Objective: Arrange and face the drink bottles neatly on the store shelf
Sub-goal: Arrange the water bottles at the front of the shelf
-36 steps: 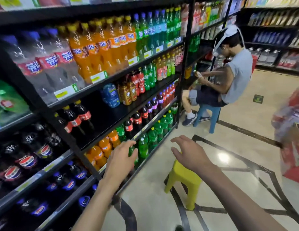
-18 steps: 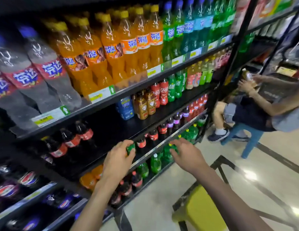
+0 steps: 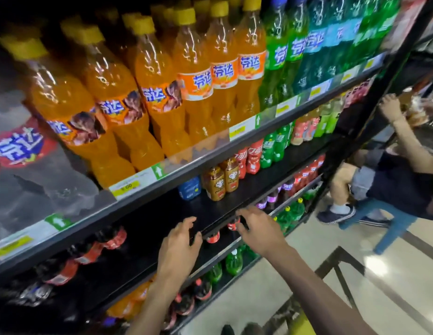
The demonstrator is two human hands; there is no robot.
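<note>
While left hand (image 3: 179,250) grips cola bottle (image 3: 213,238) | right hand (image 3: 256,234) grips second bottle (image 3: 233,225)

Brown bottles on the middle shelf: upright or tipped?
Upright. Both brown bottles stand on their bases, caps up, side by side on the shelf, labels facing out.

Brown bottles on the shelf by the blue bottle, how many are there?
2. One brown bottle stands beside the blue bottle; the second brown bottle stands between it and the red bottles. Others may be hidden behind.
</note>
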